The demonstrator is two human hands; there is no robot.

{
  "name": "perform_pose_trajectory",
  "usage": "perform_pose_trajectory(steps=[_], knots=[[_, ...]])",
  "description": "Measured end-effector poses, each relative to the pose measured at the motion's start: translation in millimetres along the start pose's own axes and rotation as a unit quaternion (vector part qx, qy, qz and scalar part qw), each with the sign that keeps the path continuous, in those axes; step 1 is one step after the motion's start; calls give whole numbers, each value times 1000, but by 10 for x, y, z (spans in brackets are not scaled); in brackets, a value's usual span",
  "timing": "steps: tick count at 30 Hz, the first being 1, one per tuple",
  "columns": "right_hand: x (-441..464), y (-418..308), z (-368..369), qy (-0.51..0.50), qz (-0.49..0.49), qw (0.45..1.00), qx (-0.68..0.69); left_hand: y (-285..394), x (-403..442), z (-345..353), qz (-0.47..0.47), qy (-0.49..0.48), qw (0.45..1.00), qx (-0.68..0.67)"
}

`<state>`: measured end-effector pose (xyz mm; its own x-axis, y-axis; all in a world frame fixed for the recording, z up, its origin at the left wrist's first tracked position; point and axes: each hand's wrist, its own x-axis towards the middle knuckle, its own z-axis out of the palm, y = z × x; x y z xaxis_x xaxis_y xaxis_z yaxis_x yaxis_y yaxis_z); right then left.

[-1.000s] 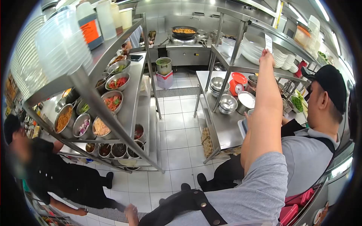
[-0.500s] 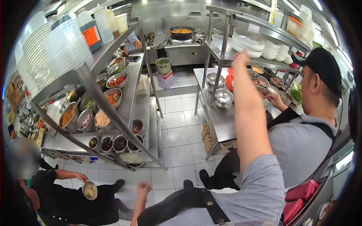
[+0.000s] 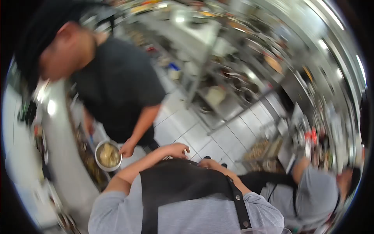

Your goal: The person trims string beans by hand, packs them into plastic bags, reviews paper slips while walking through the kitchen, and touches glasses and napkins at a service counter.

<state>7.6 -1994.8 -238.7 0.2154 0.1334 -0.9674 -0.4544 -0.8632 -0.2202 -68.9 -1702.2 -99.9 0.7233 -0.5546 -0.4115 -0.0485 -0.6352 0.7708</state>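
Note:
My left hand is in front of my black apron, its fingers curled; whether anything is inside them is too blurred to tell. Close to the apron's top edge, my right hand is partly hidden and smeared. To the left, a co-worker in a black shirt holds a round metal bowl with pale food in it, near my left forearm. The bowl touches neither of my hands.
A long steel counter runs down the left side. Beyond my hands stand a steel shelf rack with containers and a tiled floor. Another co-worker in grey is at the lower right.
The view has swung left and down. My right arm, earlier stretched toward the stacked bowls on the shelf, is now drawn in at my waist. The co-worker with the bowl appears much closer.

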Motion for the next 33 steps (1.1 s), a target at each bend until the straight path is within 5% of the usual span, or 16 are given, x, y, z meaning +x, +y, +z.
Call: perform_pose_trajectory(steps=[2,4,6,7,13,20,23,28,29,31,33], knots=[[349,-659,566,83,-190,942,-263,-438,-613,23,-39,129,990,30],[817,-1222,1363,112,-411,784,-452,-538,-1300,-118,-105,125,986,22],[312,-2249,1654,-17,-186,837,-515,-521,-1942,-118,-72,165,966,-186],[93,-2649,1733,-43,-175,832,-524,-405,-2169,-132,-107,198,944,-243],[-930,-4041,2662,-215,-510,725,-410,-1116,-3076,296,-135,399,846,-326],[-1317,-4408,3641,-359,-637,539,-418,-1160,-3780,705,-159,538,717,-415],[-1297,-4502,4086,-321,-671,472,-474,-1154,-3970,882,-175,577,668,-437],[-1802,-4288,4458,-217,-583,524,-582,-1346,-3991,1361,-198,619,555,-519],[-1769,-4195,4511,-216,-570,531,-589,-1415,-3874,1567,-145,692,493,-506],[-1700,-4079,4472,-239,-600,520,-559,-1230,-3846,1642,-94,728,499,-461],[-1700,-4193,4302,-301,-640,490,-509,-1046,-3659,1500,-225,786,428,-385]])
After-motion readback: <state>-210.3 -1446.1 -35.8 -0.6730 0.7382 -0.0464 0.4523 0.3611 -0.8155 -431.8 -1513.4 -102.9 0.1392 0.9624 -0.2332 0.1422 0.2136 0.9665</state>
